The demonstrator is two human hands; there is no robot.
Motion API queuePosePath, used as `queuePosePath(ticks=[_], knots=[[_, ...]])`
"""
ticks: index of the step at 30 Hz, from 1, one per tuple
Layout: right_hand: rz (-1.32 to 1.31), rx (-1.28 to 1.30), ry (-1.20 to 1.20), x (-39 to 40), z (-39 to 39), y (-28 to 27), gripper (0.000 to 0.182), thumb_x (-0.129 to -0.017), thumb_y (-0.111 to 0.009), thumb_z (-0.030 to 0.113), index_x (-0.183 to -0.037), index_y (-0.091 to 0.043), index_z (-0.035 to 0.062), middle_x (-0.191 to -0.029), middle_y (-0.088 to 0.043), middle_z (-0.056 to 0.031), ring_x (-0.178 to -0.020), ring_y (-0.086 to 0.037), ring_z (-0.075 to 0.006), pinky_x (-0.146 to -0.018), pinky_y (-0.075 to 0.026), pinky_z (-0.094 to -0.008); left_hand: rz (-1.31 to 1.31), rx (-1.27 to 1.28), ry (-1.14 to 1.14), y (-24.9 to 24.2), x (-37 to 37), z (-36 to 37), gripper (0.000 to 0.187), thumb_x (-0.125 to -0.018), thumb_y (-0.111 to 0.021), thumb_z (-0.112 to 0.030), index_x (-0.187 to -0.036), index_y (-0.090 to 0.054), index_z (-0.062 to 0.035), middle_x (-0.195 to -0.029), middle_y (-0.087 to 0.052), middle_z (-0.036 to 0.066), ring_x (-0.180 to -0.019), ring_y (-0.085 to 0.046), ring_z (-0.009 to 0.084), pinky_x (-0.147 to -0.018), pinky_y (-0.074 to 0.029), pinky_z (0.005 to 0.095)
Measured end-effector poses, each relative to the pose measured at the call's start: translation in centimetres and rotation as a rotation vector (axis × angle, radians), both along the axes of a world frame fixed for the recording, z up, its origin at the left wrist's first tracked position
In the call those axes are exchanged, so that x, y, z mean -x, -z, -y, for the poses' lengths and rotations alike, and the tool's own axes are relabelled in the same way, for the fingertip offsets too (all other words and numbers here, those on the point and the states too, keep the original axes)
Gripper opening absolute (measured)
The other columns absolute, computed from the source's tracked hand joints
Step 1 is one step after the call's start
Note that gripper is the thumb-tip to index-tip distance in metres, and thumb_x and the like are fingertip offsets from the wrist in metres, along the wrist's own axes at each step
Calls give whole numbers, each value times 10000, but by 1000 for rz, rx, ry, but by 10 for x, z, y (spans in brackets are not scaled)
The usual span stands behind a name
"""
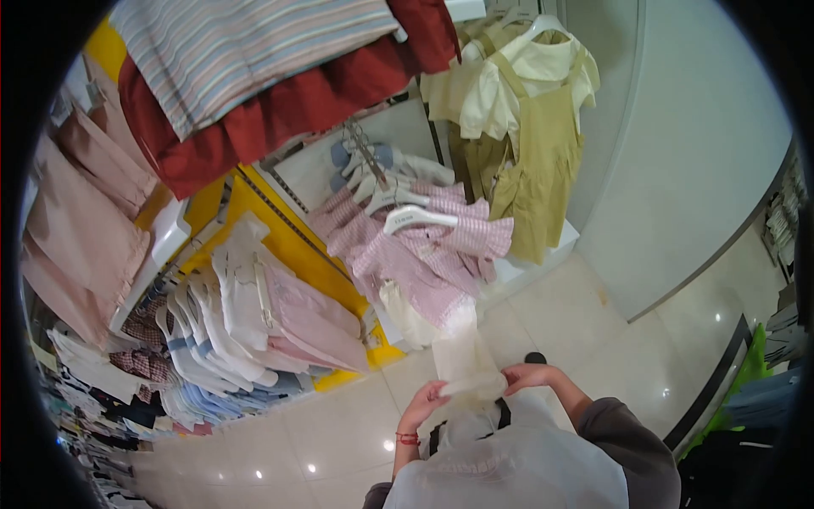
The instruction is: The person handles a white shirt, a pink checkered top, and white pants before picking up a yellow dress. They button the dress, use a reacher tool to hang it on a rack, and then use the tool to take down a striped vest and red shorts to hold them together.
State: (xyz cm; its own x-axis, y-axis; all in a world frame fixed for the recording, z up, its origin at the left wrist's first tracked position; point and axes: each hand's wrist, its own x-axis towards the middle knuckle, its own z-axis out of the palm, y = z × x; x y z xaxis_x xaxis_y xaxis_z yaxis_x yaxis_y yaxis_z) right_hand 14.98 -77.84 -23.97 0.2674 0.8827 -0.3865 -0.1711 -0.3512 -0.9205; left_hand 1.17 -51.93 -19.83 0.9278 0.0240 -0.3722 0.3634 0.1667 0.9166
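Left hand (424, 405) (red bracelet (408, 439)), right hand (524, 378), both held forward, pinching cream cloth (463, 360) at opposite sides

Two hands (419, 407) (532, 377); at least two pink garments (420, 276); one striped garment (254, 51).

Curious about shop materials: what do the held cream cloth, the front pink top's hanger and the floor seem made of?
Cream cloth: thin-looking, matte fabric, judging by its soft folds; fibre unclear. Hanger: probably plastic, smooth and evenly white. Floor: likely polished tile, given joints and reflections.
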Motion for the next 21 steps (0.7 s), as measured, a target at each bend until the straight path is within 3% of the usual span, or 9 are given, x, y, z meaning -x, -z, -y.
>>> queuePosePath(ticks=[2,3,6,7,9,13,15,19,21], knots=[[60,57,25,-13,5,6,183,-757,-642,107,-850,-509,24,-855,-578,-20,-788,-535,-92,-706,-447,-264,32,-99,-6,14,-7,0,173,-719,-636,-46,-838,-511,-33,-718,-510,-30,-670,-488,91,-621,-406,226],[-54,-29,231,-16,8,11,182,-742,-637,101,-809,-484,28,-755,-572,-29,-696,-568,-109,-614,-459,-272,45,-147,-7,21,-10,0,222,-702,-670,-72,-853,-513,-26,-702,-515,-7,-651,-492,100,-608,-415,238],[316,162,470,-26,16,5,189,-712,-630,106,-768,-463,38,-636,-546,-58,-605,-594,-151,-527,-452,-293,-10,-811,45,40,-26,9,216,-662,-665,-59,-799,-503,-21,-673,-525,72,-612,-524,174,-564,-420,290],[543,169,481,-30,18,19,161,-697,-593,119,-758,-462,48,-618,-555,-118,-573,-606,-238,-507,-454,-335,-5,-902,-1,43,-33,17,207,-650,-653,-49,-774,-490,-19,-667,-520,93,-611,-527,209,-558,-419,313],[660,210,449,-33,23,37,135,-704,-564,145,-769,-483,59,-675,-582,-136,-608,-603,-282,-532,-458,-379,-3,-1076,-101,45,-48,37,191,-627,-627,-29,-725,-464,-14,-654,-511,136,-609,-534,280,-547,-418,359],[722,341,77,-59,47,62,167,-718,-513,200,-842,-521,88,-752,-611,-149,-693,-588,-344,-600,-455,-453,1,-1101,-379,44,-84,80,177,-624,-564,-2,-739,-431,-13,-635,-498,144,-634,-519,361,-580,-415,424],[758,442,77,-80,58,72,206,-718,-510,227,-876,-532,96,-756,-611,-148,-719,-587,-344,-624,-454,-458,-29,-1126,-450,75,-94,93,204,-625,-564,-13,-771,-421,-15,-612,-477,141,-629,-509,379,-595,-411,450],[792,508,127,-129,80,65,231,-715,-496,235,-890,-537,91,-815,-610,-146,-795,-588,-343,-657,-465,-445,-313,-1154,-370,126,-86,131,297,-663,-568,-64,-895,-392,-4,-680,-544,174,-698,-549,405,-658,-437,471],[770,334,127,-142,94,71,225,-708,-520,230,-873,-537,78,-828,-604,-154,-788,-589,-335,-651,-465,-432,-571,-1044,-281,142,-86,151,336,-685,-570,-93,-941,-374,2,-728,-576,196,-734,-572,408,-688,-452,473]])
